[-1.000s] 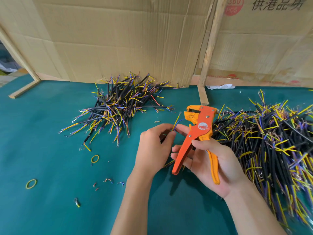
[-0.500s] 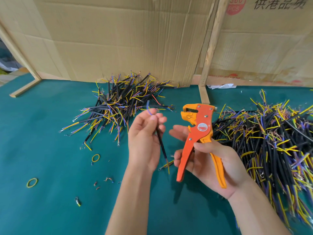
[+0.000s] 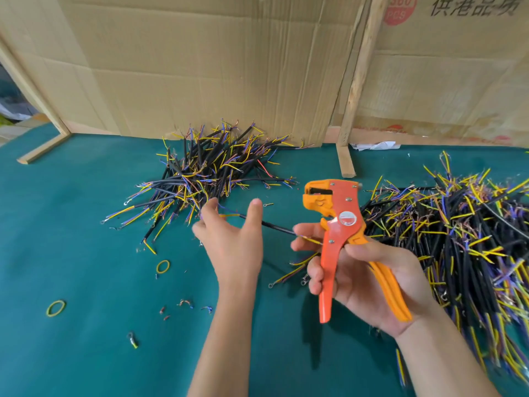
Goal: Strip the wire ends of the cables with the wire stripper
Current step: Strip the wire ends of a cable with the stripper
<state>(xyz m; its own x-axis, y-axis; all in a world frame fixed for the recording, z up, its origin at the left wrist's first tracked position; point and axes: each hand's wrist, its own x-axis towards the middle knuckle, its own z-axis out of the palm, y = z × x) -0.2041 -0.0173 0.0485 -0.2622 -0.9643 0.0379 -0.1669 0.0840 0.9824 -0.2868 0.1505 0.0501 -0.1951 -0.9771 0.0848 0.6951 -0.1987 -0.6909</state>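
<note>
While two cable piles (image 3: 211, 170) flank them, right hand (image 3: 369, 279) grips one stripper (image 3: 337, 230); left hand (image 3: 232, 239) spread.

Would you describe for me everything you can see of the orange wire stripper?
The wire stripper is a pistol-shaped hand tool, seemingly plastic with metal rivets and a round label on its orange body. Its yellow-orange head points left and its two handles, one orange and one yellow-orange, spread apart downward. It is held upright above the green table by the right hand, whose thumb lies across the front and fingers curl behind. The jaws look empty; a black cable passes behind the tool.
</note>
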